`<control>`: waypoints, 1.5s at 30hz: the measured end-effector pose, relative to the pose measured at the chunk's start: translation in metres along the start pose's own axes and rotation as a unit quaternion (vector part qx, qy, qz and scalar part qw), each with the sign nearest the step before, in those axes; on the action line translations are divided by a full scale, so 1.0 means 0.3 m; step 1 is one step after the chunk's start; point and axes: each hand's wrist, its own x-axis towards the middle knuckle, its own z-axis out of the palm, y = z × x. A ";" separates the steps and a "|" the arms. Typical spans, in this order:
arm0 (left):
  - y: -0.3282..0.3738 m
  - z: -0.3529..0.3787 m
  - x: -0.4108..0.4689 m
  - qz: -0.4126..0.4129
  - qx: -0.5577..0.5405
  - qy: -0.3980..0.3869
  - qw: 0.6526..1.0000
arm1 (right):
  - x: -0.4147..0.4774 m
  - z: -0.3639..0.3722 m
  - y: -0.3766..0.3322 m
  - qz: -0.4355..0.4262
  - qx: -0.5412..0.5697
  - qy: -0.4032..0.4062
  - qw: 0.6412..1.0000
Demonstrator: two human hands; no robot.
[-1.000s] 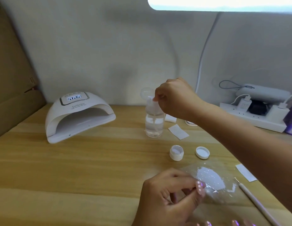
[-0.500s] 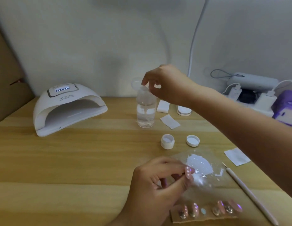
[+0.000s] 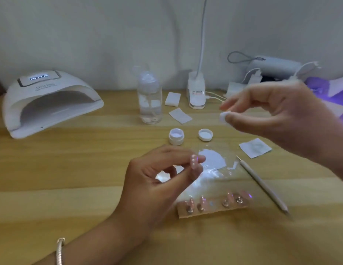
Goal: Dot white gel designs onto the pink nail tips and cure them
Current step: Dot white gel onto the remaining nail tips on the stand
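We are pinching a pink tip (image 3: 194,162) between the thumb and forefinger of our left grip (image 3: 163,175), holding it just above the middle of the desk (image 3: 71,169), nearer the front edge; white dots are showing on the tip; the other fingers are curling loosely beneath it, touching nothing that we can see. Our right grip (image 3: 278,113) is hanging raised over the right half of the desk, its thumb and forefinger pinching a small white pad (image 3: 223,117) while the remaining fingers are curving loosely behind. Other tips (image 3: 201,205) are sitting in a row on a card (image 3: 212,213) toward the front edge, right of our left wrist; they are blurring too much for us to count. A clear film (image 3: 214,169) carrying a white smear is lying between the card and an open jar (image 3: 176,136); the jar's lid (image 3: 205,134) is resting just beside it, toward the right edge. A pen (image 3: 262,184) is lying aslant by the film's right side. The lamp (image 3: 50,100) is standing at the back left corner, its display glowing; a clear bottle (image 3: 149,98) is standing upright near the back edge, with a clip base (image 3: 196,94) further right. Three wipes (image 3: 180,115) are lying flat, two by the bottle and one under our right grip. A bracelet (image 3: 60,249) is circling our left wrist.
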 end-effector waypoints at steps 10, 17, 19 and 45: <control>0.056 0.042 -0.040 0.009 -0.079 -0.062 0.995 | -0.205 0.094 -0.056 0.070 0.216 -0.007 0.974; 0.094 0.049 -0.040 0.000 -0.052 -0.043 0.998 | -0.239 0.057 -0.054 0.142 0.357 -0.005 0.923; 0.102 0.050 -0.044 0.007 -0.030 -0.051 0.998 | -0.249 0.049 -0.047 0.149 0.367 -0.029 0.918; 0.109 0.067 -0.058 0.000 -0.018 -0.064 0.998 | -0.308 0.068 -0.037 0.145 0.364 0.002 0.920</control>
